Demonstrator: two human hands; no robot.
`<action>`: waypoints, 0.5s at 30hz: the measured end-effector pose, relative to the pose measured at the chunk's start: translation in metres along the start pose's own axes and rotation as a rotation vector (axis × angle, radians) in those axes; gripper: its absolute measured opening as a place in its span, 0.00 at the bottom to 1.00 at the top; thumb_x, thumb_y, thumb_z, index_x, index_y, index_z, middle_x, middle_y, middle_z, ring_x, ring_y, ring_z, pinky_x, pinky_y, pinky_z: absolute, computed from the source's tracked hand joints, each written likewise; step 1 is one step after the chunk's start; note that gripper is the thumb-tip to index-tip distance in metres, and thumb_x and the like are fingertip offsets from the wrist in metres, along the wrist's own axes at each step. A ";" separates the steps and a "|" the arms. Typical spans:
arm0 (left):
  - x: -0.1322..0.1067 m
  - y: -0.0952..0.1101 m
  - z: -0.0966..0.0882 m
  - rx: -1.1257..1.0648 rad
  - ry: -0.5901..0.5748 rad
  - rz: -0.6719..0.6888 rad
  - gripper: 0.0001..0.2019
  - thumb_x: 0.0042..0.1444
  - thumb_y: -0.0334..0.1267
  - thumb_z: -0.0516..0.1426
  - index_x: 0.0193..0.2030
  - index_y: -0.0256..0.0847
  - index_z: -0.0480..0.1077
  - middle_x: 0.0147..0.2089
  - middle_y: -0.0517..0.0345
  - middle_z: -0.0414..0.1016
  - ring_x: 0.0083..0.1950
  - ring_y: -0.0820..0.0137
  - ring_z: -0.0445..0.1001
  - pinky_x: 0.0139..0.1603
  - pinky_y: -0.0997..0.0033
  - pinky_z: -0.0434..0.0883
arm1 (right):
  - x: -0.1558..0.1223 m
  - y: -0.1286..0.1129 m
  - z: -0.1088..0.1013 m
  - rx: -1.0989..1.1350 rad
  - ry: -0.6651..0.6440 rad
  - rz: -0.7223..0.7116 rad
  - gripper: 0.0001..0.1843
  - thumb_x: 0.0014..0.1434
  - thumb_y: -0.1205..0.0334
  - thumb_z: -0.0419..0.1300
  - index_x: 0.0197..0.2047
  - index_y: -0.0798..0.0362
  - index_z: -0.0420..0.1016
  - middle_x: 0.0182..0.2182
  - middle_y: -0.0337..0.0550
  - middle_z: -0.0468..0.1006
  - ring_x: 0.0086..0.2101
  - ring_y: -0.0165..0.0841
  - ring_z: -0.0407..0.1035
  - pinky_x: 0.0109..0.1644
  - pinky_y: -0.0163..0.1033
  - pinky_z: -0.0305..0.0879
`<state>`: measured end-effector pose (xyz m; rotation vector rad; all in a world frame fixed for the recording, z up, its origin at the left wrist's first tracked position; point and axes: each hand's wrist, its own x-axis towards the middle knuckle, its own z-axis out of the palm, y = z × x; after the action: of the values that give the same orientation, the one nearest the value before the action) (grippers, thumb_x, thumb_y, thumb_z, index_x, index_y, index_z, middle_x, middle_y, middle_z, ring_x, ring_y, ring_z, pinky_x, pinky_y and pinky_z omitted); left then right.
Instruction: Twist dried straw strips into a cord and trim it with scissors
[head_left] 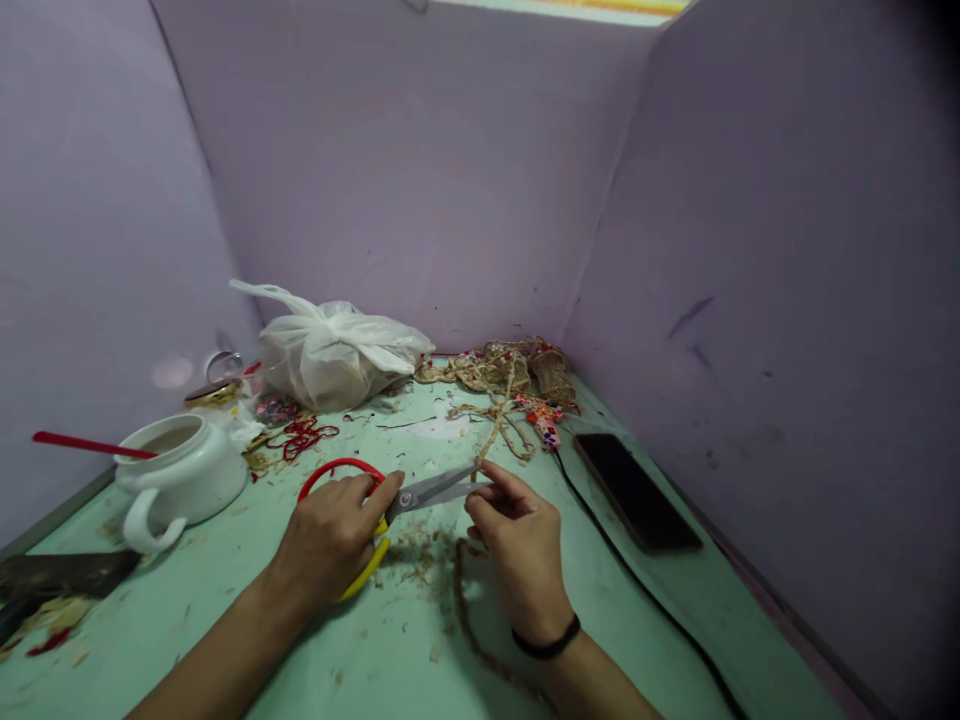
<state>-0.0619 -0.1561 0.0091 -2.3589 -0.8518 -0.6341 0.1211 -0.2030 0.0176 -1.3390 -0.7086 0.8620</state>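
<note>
My left hand (pixel 330 540) is closed round a pair of scissors (pixel 431 490) with one red and one yellow handle loop. The blades are slightly parted and point right, their tips at the fingers of my right hand (pixel 525 550). Between thumb and fingers, my right hand pinches a tan braided cord (pixel 495 430). One stretch of it runs up to the pile of woven cord pieces (pixel 517 370) at the back; another hangs below the hand and curves toward the front edge. The blades cross the cord close to the fingertips. A black band circles my right wrist.
A white pot (pixel 199 475) holding a red stick (pixel 90 445) stands left. Behind it are red thread (pixel 304 437) and a tied white plastic bag (pixel 337 355). A phone (pixel 634 490) and a black cable (pixel 637 580) lie right. Scraps litter the green table (pixel 285 660); purple walls enclose it.
</note>
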 end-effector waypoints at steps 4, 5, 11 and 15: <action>-0.003 0.002 -0.002 0.031 -0.033 -0.029 0.18 0.48 0.29 0.49 0.48 0.38 0.63 0.29 0.57 0.70 0.26 0.70 0.68 0.25 0.73 0.60 | 0.002 0.003 -0.001 -0.057 0.027 -0.053 0.24 0.39 0.66 0.59 0.43 0.60 0.74 0.26 0.42 0.73 0.23 0.29 0.66 0.25 0.34 0.66; -0.003 0.003 -0.003 0.035 -0.043 -0.034 0.18 0.48 0.29 0.49 0.49 0.38 0.62 0.29 0.57 0.70 0.26 0.71 0.68 0.25 0.73 0.60 | 0.002 0.004 -0.001 -0.066 0.031 -0.065 0.23 0.39 0.66 0.59 0.43 0.60 0.74 0.26 0.42 0.74 0.23 0.29 0.67 0.26 0.34 0.66; -0.003 0.006 -0.009 0.036 -0.063 -0.056 0.19 0.48 0.29 0.49 0.49 0.40 0.63 0.29 0.58 0.72 0.25 0.70 0.68 0.24 0.72 0.60 | 0.002 0.002 -0.001 -0.083 0.038 -0.111 0.22 0.40 0.68 0.58 0.42 0.59 0.75 0.27 0.42 0.74 0.25 0.30 0.67 0.28 0.35 0.67; -0.004 0.006 -0.008 -0.002 -0.069 -0.064 0.19 0.48 0.29 0.49 0.49 0.40 0.62 0.29 0.58 0.72 0.25 0.70 0.69 0.25 0.73 0.61 | 0.001 0.001 -0.001 -0.077 0.036 -0.087 0.22 0.39 0.68 0.58 0.42 0.59 0.75 0.26 0.42 0.74 0.25 0.30 0.67 0.28 0.36 0.67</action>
<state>-0.0624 -0.1670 0.0108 -2.3753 -0.9610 -0.5822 0.1223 -0.2021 0.0168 -1.3784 -0.7733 0.7460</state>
